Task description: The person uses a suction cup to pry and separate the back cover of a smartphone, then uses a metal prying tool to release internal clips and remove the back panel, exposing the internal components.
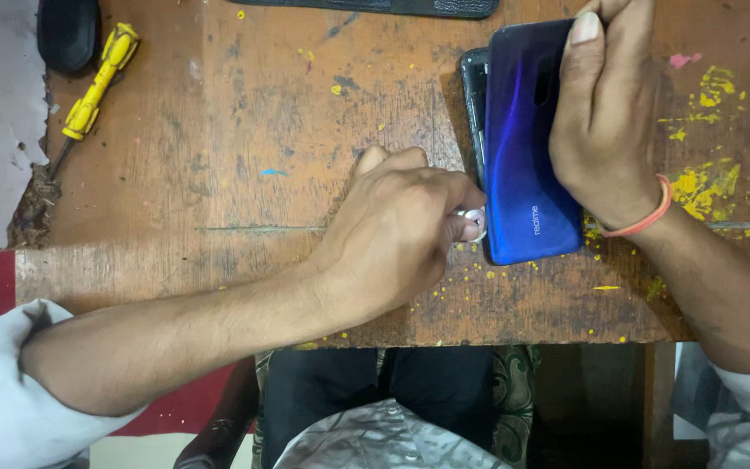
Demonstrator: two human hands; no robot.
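my right hand (605,113) clamps the blue phone (527,148); my left hand (397,230) pinches a small pale tool (474,221) at its edge.

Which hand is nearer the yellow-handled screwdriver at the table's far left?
Left. The left hand lies mid-table, well right of the yellow-handled screwdriver; the right hand is farther right, gripping the blue phone.

Even bright light, soft faint shadows, sharp focus, mild edge stretch
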